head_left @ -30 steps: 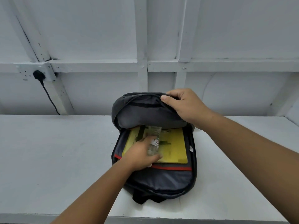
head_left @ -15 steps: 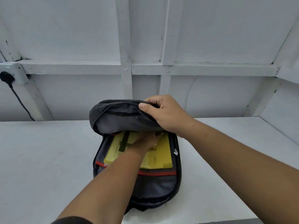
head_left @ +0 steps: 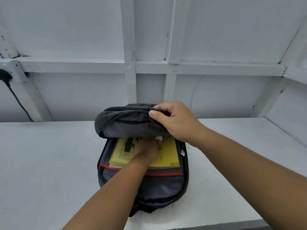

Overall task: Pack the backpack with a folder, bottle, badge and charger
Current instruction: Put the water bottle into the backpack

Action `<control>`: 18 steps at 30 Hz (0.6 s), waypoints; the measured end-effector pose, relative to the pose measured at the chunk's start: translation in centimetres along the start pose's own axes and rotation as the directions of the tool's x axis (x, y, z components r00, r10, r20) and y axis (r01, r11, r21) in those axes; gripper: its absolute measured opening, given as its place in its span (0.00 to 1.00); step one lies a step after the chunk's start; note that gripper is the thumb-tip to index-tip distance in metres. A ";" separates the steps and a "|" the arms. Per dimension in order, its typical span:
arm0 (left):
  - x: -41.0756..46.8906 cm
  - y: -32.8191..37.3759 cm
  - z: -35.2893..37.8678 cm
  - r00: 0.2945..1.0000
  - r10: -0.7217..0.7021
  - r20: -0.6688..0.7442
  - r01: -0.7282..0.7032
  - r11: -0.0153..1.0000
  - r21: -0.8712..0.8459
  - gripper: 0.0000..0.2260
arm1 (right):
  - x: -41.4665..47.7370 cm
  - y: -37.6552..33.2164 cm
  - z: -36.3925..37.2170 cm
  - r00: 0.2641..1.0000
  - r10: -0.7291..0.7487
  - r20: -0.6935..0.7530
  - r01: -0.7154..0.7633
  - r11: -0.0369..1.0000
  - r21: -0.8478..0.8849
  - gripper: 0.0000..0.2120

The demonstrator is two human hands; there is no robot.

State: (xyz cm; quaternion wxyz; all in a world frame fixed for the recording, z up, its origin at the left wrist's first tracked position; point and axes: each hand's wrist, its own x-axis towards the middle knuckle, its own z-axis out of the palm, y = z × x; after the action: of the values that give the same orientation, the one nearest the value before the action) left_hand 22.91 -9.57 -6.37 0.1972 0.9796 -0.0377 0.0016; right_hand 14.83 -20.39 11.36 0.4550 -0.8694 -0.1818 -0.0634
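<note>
A dark grey backpack [head_left: 149, 186] with a red trim lies flat on the white table [head_left: 41, 163], its main compartment unzipped. A yellow folder [head_left: 169, 155] lies inside it. My right hand [head_left: 176, 122] grips the raised top flap [head_left: 126, 123] and holds it up. My left hand [head_left: 146, 151] is inside the bag on top of the folder, fingers pushed under the flap. A small white bit of the bottle [head_left: 158, 138] shows at its fingertips; the rest of the bottle is hidden. No badge or charger is in view.
A white panelled wall [head_left: 216, 39] stands behind the table. At the far left a black plug [head_left: 5, 76] sits in a wall socket, its cable hanging down. The table's front edge [head_left: 216, 227] runs along the bottom right.
My left hand has pushed the bottle deeper into the backpack, under the flap, so it is almost hidden now. The view has shifted, moving the bag lower and left.
</note>
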 end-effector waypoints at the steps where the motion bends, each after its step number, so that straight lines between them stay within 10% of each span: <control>1: 0.3 -0.2 0.0 0.999 0.018 -0.033 -0.018 1.000 -0.008 0.21 | -0.2 -0.1 0.0 1.000 0.004 -0.003 -0.004 1.000 0.004 0.10; 9: -7.7 -1.5 -3.7 0.989 0.145 -0.028 -0.147 0.977 -0.157 0.15 | -2.0 0.8 0.3 0.999 -0.007 -0.032 0.007 1.000 0.006 0.08; 16: -18.5 -4.7 -11.9 0.735 0.318 -0.599 -0.531 0.820 -0.216 0.06 | -6.9 5.0 3.0 0.996 -0.056 0.075 0.061 0.997 -0.057 0.05; 18: -17.9 -6.3 -12.1 0.780 0.305 -0.546 -0.508 0.818 -0.269 0.09 | -9.4 7.4 4.1 0.992 -0.064 0.109 0.071 0.996 -0.062 0.05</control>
State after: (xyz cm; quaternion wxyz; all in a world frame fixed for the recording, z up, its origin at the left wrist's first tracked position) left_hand 5.68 2.20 2.01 0.3919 0.8528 -0.2028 0.2793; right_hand 8.70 -23.30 0.68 0.4134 -0.8793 -0.2332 -0.0382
